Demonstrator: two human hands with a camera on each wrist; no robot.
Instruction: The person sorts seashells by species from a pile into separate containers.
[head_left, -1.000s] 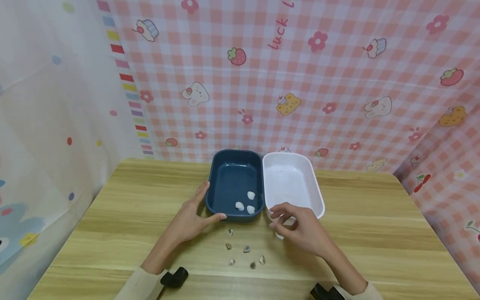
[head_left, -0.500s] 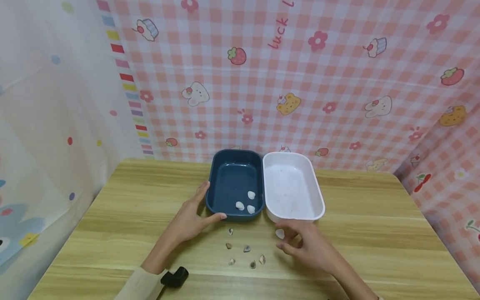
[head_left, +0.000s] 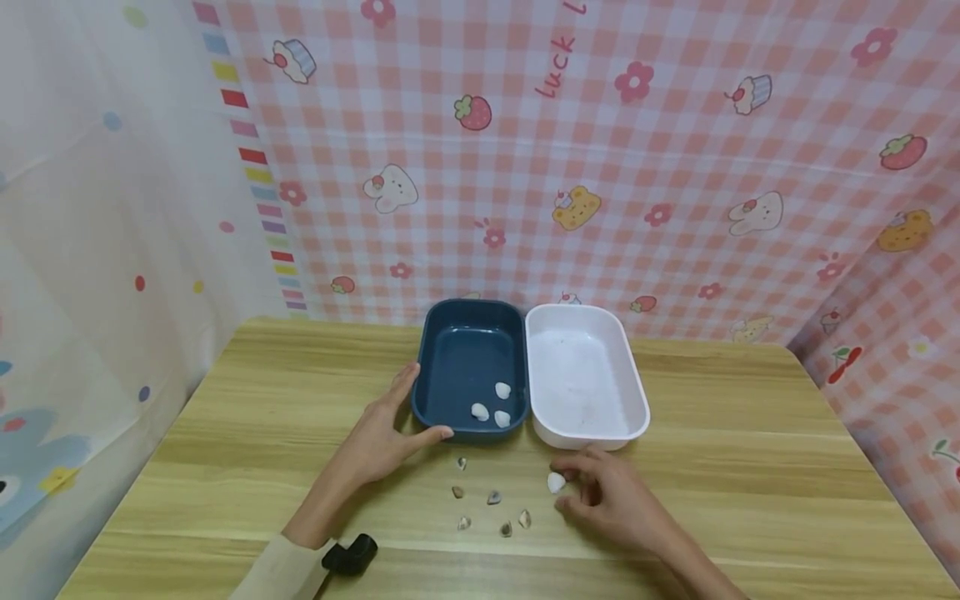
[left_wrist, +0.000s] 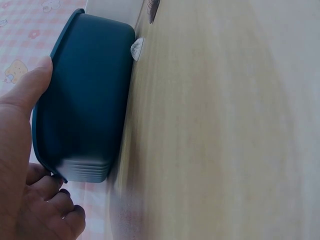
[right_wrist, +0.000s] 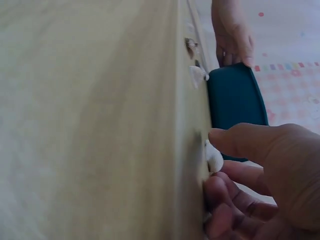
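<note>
My left hand (head_left: 378, 433) rests at the near left corner of a dark blue plastic basin (head_left: 468, 354). Its thumb touches the front rim and its straight index finger lies along the left side; the left wrist view shows the other fingers bent beside the wall. Three white seashells (head_left: 502, 390) lie inside that basin. In front of a white basin (head_left: 587, 444), my right hand (head_left: 618, 500) has its fingers curled round another white seashell (head_left: 556, 482) close to the tabletop. The right wrist view shows this seashell (right_wrist: 214, 157) between thumb and fingers.
Several small brownish shells (head_left: 493, 497) lie scattered on the wooden table (head_left: 285, 400) between the hands. Both basins stand side by side near the back edge, against a pink checked cloth (head_left: 525, 167). A black wrist strap piece (head_left: 351, 554) sits by the left sleeve.
My right hand has come down from over the white basin's front edge to the white seashell, which has shifted slightly toward me. The left hand stays at the blue basin.
</note>
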